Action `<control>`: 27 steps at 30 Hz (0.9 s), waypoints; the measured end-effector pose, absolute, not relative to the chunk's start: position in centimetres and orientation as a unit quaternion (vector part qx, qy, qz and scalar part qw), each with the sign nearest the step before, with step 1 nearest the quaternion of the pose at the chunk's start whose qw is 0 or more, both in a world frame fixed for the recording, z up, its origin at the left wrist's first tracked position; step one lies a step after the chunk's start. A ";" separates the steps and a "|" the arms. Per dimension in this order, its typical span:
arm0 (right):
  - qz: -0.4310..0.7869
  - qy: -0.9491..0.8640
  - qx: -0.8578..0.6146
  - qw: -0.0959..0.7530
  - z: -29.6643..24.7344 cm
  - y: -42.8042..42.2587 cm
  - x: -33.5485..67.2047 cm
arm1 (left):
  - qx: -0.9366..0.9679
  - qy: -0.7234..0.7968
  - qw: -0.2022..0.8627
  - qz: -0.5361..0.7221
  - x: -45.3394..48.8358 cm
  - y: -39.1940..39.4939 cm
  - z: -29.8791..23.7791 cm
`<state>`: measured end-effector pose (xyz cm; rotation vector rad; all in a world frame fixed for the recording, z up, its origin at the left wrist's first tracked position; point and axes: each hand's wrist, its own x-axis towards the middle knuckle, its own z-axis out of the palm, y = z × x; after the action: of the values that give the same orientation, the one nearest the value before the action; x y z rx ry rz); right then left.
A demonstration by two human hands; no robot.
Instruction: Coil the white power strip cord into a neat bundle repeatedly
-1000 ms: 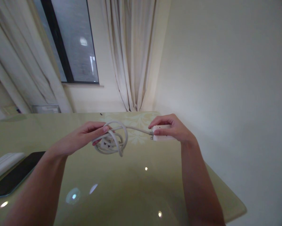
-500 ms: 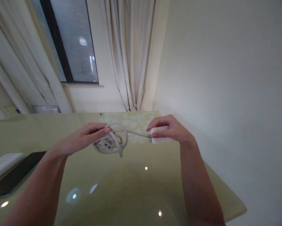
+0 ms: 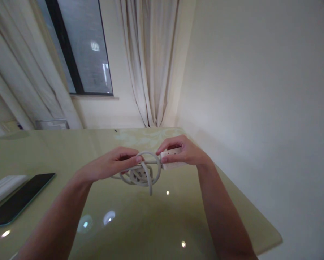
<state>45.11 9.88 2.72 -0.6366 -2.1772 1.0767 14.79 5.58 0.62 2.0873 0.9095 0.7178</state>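
My left hand is closed around a coiled white cable, thumb and fingers pinching the loops just above the glossy yellow-green table. My right hand grips a small white power strip block at the cable's end, fingers curled over its top. The block now sits right against the coil, with almost no cable stretched between the two hands. Both forearms reach in from the bottom of the view.
A dark tablet or phone and a white ribbed object lie at the table's left edge. Cream curtains and a window stand behind the table; a plain wall runs along its right edge.
Both hands have shifted right and come together; the stretch of cable between the coil and the white block has closed up, so the block now touches the coil.
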 end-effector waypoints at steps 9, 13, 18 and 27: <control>0.413 -0.811 -0.271 0.314 2.4 10.1 44.7 | 0.799 0.365 0.394 0.271 15.6 5.7 0.6; 0.430 -0.793 -0.284 0.325 2.3 10.1 44.6 | 0.790 0.366 0.400 0.287 15.8 5.6 0.6; 0.445 -0.773 -0.297 0.342 2.0 10.3 44.4 | 0.732 0.399 0.421 0.358 15.8 5.7 0.1; 0.428 -0.726 -0.349 0.411 1.4 10.7 43.7 | 0.664 0.391 0.467 0.433 15.4 5.8 -0.4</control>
<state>43.68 10.74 1.42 -0.8782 -1.8268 1.0763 15.44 5.76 -0.36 1.6294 0.9603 1.0617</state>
